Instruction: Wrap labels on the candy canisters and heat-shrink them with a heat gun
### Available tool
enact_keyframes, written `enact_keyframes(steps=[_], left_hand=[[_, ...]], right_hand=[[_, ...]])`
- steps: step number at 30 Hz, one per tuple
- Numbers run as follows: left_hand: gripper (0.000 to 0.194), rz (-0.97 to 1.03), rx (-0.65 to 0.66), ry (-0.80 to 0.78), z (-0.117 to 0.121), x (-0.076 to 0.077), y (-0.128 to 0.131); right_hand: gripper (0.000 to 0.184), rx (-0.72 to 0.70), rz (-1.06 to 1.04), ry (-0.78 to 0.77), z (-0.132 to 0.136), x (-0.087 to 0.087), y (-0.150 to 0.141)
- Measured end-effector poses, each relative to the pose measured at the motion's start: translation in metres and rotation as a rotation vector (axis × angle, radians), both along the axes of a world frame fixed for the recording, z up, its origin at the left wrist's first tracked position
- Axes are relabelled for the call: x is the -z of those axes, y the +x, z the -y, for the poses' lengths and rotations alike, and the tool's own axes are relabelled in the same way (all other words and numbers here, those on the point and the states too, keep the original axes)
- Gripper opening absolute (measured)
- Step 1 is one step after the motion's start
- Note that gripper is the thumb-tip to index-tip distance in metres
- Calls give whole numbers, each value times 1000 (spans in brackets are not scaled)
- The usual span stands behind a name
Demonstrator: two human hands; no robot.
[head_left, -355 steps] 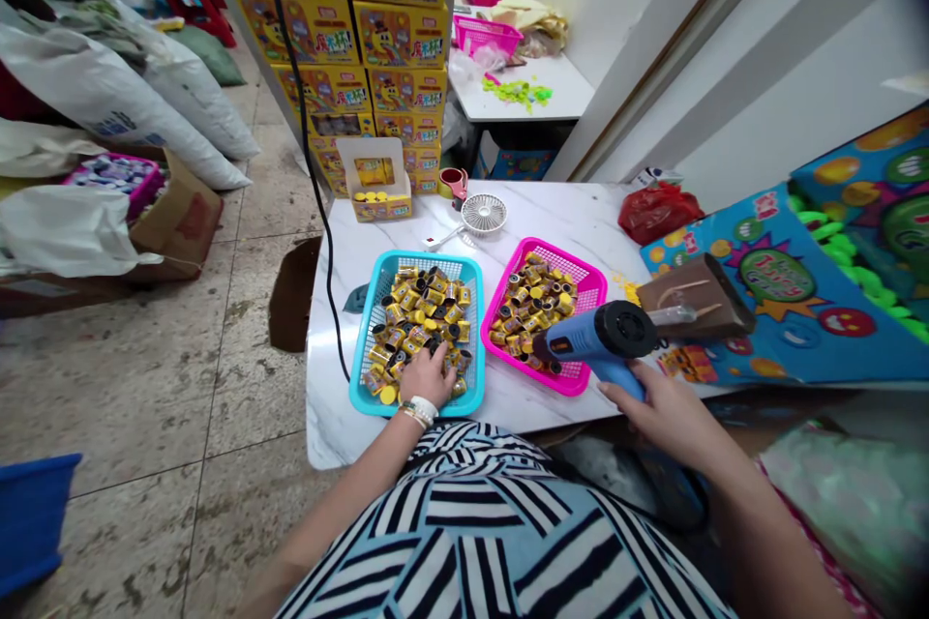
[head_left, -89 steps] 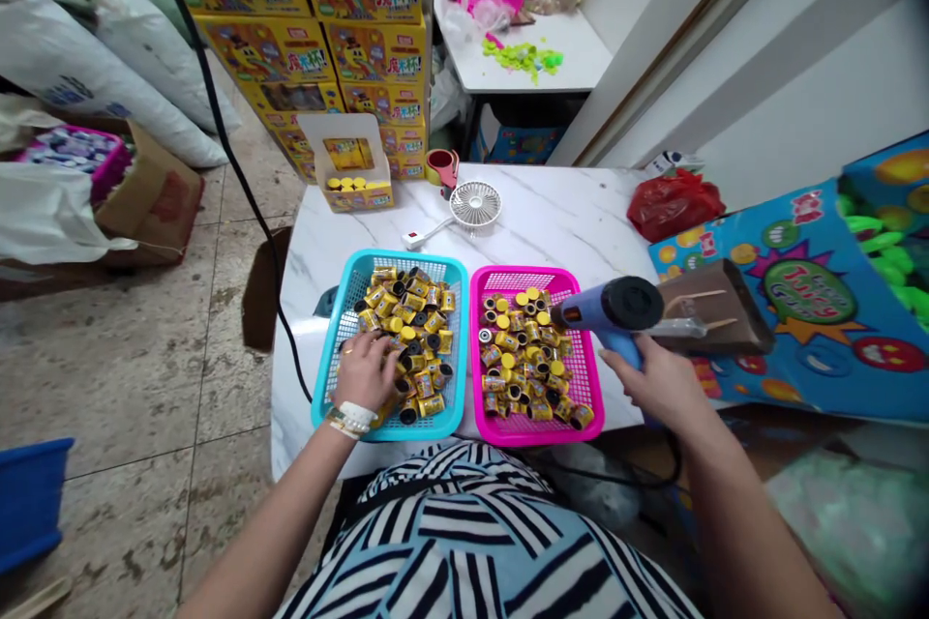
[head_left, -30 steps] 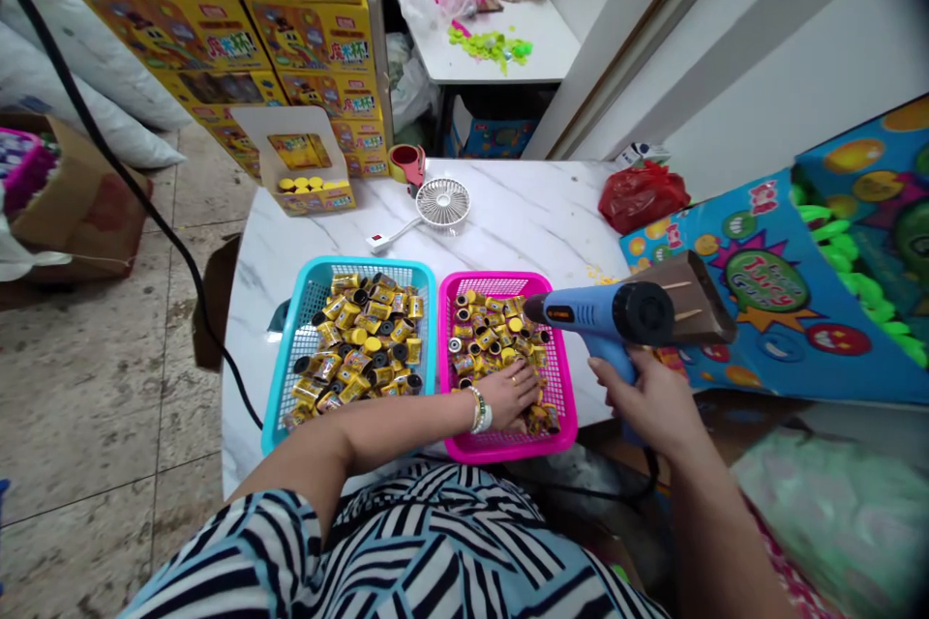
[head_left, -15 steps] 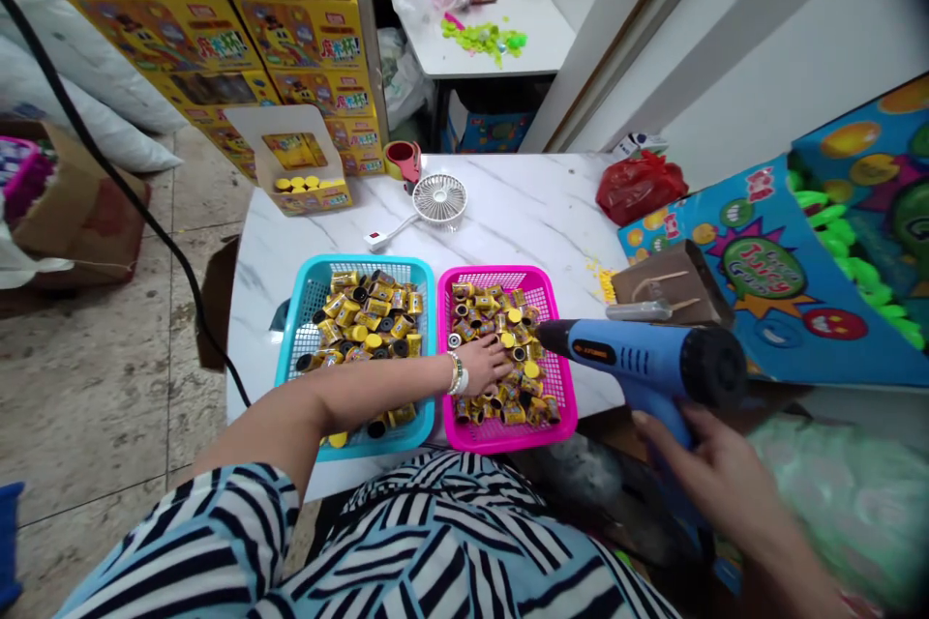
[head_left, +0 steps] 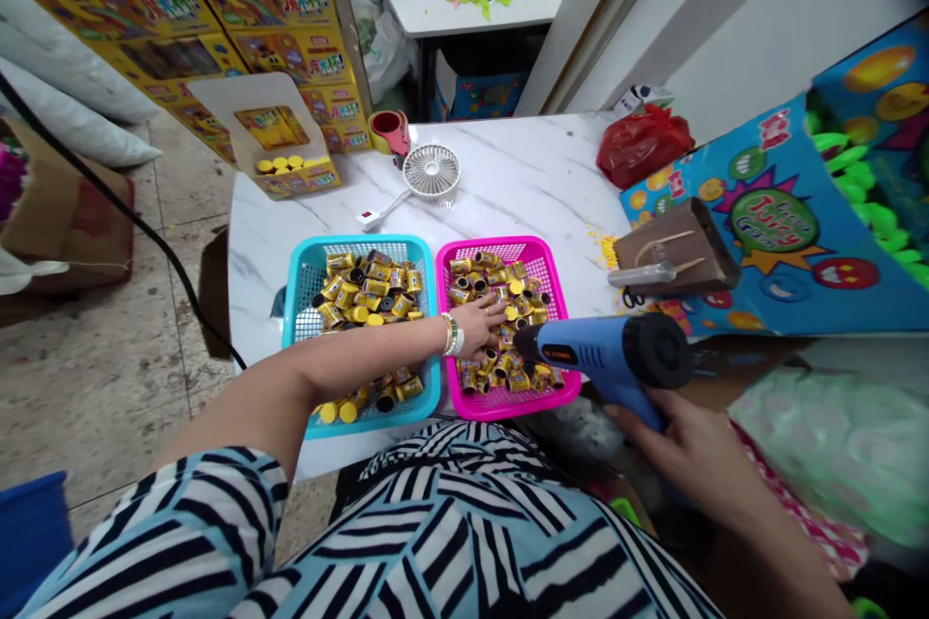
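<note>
My left hand (head_left: pixel 477 326) lies with fingers spread on several small yellow-labelled cylinders (head_left: pixel 519 377) in the pink basket (head_left: pixel 561 398). My right hand (head_left: pixel 678 430) is wrapped round the handle of a blue heat gun (head_left: pixel 591 348). The gun's dark nozzle points left, over the right side of the pink basket and close to my left fingers. Beside it on the left stands a turquoise basket (head_left: pixel 434 397), also full of small yellow cylinders (head_left: pixel 375 288), some showing black ends. My left forearm crosses above this basket and hides part of it.
A small white fan (head_left: pixel 432 170), a tape dispenser (head_left: pixel 390 132) and an open display box (head_left: pixel 294 176) stand at the back of the marble-patterned table (head_left: pixel 523 184). To the right are a red bag (head_left: pixel 643 145), a brown box (head_left: pixel 674 247), scissors (head_left: pixel 634 297) and a blue carton (head_left: pixel 769 232).
The heat gun has moved left, its nozzle now nearer my left fingers. My left hand stays spread in the pink basket. The whole view has shifted slightly.
</note>
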State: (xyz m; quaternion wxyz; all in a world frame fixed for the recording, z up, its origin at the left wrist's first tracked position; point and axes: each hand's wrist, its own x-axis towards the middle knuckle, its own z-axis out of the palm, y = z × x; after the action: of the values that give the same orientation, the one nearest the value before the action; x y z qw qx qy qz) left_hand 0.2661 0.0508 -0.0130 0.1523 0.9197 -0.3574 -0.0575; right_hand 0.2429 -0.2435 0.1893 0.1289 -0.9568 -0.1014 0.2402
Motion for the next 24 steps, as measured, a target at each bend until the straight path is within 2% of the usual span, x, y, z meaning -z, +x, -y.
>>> enact_keyframes(steps=[2,5,7,9,11,15,19,22,24], left_hand=[[28,-6,-54,1,-2,4,2],[31,84,-346,-12,-11,1,30],[33,134,-434,-9,-10,-5,47],[32,142,-372,1,-1,-10,53],[32,123,-239,2,16,-10,50],[33,87,-71,3,37,1,37],[21,101,-146,18,19,8,41],[22,121,-235,22,-5,3,38],[27,131,-299,27,-18,-2,24]], right_hand=[[45,-36,17,-13,-9,5,-1],[49,-29,106,-65,-18,9,3],[49,-4,132,-80,-19,8,6],[47,22,118,-73,-16,5,8],[45,48,106,-64,-11,2,8],[45,91,72,-35,-1,0,5],[47,94,44,-41,8,1,-4],[48,88,44,-54,13,1,-11],[47,66,40,-43,14,1,-15]])
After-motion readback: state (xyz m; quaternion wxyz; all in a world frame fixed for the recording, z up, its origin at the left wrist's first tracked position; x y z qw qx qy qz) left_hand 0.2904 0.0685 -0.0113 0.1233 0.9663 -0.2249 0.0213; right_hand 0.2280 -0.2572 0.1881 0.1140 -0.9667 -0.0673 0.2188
